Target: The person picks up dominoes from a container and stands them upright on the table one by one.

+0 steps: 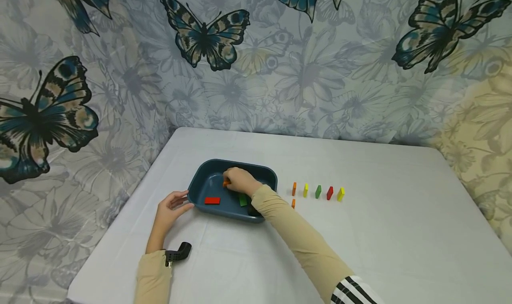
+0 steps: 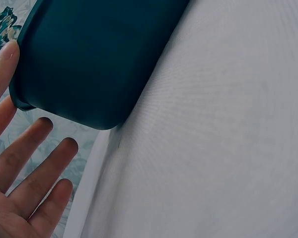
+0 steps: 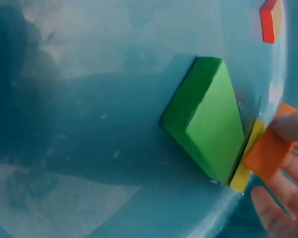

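Observation:
A dark teal tray (image 1: 234, 215) stands on the white table. My right hand (image 1: 240, 180) reaches into it and pinches an orange block (image 3: 269, 152) between thumb and fingers. Just beside that block, in the right wrist view, are a yellow block (image 3: 248, 158) and a larger-looking green block (image 3: 216, 131). A flat red block (image 1: 212, 201) lies on the tray's floor to the left of the green block (image 1: 243, 200). At the tray's left corner, my left hand (image 1: 171, 210) touches the rim with thumb and index finger, its other fingers spread and straight.
Right of the tray, several small blocks stand upright in a row, from an orange block (image 1: 294, 189) to a yellow block (image 1: 341, 194). Another orange block (image 1: 294, 203) is nearer, partly behind the right sleeve. A black wrist camera (image 1: 180, 251) juts from the left wrist.

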